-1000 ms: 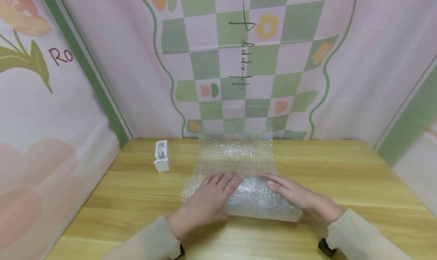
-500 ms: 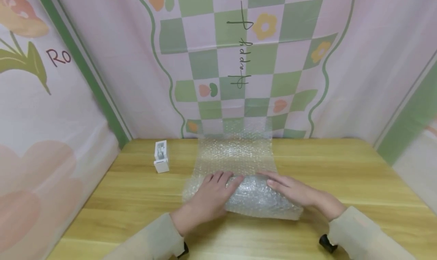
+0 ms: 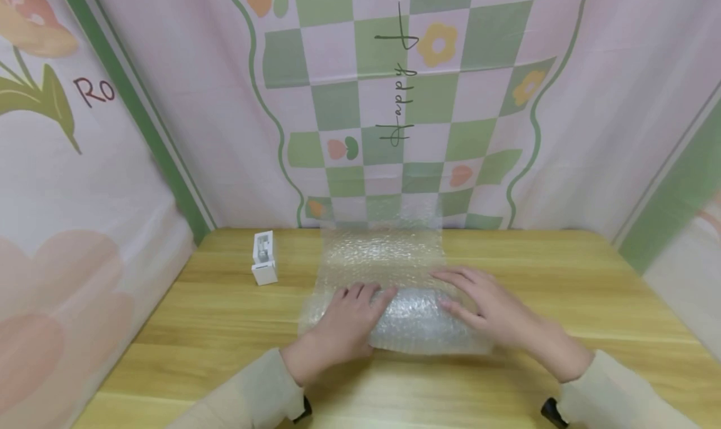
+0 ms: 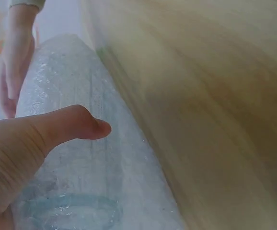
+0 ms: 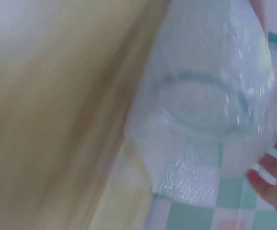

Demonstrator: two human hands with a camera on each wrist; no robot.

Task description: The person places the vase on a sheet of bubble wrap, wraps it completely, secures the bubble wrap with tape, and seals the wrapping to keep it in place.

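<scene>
A roll of bubble wrap (image 3: pixel 419 329) lies crosswise on the table, its loose sheet (image 3: pixel 380 253) running back to the patterned cloth. Inside is a clear cylindrical thing, whose round rim shows through the layers in both wrist views. My left hand (image 3: pixel 343 325) holds the roll's left part, fingertips over its far side. In the left wrist view its thumb (image 4: pixel 76 125) lies along the roll; the other fingers are hidden. At the right end my right hand (image 3: pixel 496 307) has its fingers spread; in the right wrist view its fingertips (image 5: pixel 258 179) are right beside the wrap.
A small white box (image 3: pixel 264 258) with a clear window stands at the back left of the wooden table (image 3: pixel 225 329). Behind the table hangs a checked cloth (image 3: pixel 383 103), which the far end of the bubble wrap overlaps in the head view.
My right hand has lifted slightly and spread its fingers at the roll's right end, its wrist shifting right. The left hand has stayed on the roll almost unmoved.
</scene>
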